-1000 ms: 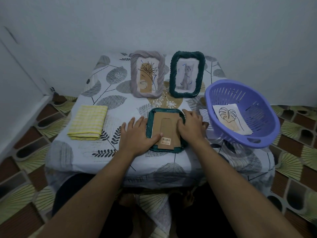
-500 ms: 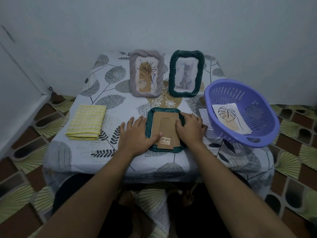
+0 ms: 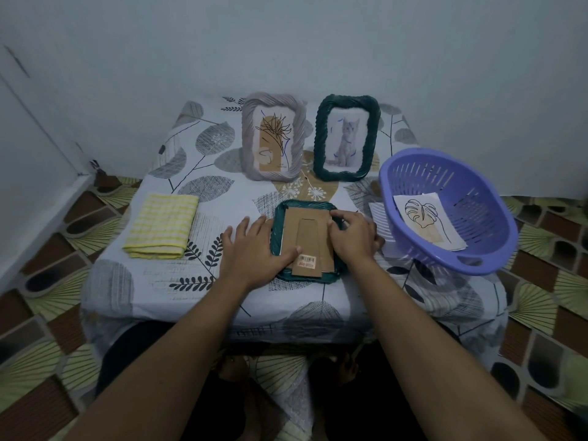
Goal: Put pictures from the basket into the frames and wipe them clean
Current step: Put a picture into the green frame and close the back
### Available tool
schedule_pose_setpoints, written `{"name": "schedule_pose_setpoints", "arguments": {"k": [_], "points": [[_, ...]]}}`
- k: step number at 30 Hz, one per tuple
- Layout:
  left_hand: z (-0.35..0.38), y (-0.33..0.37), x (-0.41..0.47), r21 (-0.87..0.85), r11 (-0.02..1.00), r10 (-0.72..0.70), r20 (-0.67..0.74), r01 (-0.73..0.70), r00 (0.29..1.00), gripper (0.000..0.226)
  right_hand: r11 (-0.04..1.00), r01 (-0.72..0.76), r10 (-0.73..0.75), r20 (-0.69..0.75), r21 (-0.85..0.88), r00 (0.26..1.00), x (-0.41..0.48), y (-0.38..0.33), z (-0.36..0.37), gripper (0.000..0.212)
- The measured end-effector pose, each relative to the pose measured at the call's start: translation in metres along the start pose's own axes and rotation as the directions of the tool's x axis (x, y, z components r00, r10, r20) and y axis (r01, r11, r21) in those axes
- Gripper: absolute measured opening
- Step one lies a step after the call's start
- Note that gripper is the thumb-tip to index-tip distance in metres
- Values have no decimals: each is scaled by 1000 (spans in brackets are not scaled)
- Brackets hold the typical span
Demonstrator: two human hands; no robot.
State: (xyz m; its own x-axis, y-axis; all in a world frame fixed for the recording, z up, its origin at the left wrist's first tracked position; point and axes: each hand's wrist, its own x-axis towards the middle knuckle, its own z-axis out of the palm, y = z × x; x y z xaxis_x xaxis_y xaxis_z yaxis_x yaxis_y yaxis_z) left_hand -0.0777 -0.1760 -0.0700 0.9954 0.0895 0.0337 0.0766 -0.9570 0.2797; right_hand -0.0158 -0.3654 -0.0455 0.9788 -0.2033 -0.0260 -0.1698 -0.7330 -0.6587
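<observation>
We note the face-down green frame (image 3: 305, 206) at near centre, just left of the basket (image 3: 471, 186) holding a leaf picture (image 3: 426, 218). The left hand (image 3: 254, 249) lies flat, fingers spread, on its left edge. The right hand (image 3: 351, 237) curls over its right edge.

leaf-print tablecloth (image 3: 143, 281) over table | patterned floor tiles (image 3: 541, 297) | pale wall (image 3: 286, 43) behind

A home; leaf-print tablecloth (image 3: 197, 278), patterned floor (image 3: 547, 300), plain wall (image 3: 286, 43)
</observation>
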Motion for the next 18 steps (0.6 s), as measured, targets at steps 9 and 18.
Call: {"name": "schedule_pose_setpoints", "arguments": {"k": [9,18], "points": [[0,0,0,-6,1000,-9,-3,9,1000,107,994,14,-15,10,105,1000,-8,-5,-6,34],[-2,2,-2,-37,999,-10,-10,10,1000,103,916,304,-240,252,-262,938,-33,6,13,46]]}}
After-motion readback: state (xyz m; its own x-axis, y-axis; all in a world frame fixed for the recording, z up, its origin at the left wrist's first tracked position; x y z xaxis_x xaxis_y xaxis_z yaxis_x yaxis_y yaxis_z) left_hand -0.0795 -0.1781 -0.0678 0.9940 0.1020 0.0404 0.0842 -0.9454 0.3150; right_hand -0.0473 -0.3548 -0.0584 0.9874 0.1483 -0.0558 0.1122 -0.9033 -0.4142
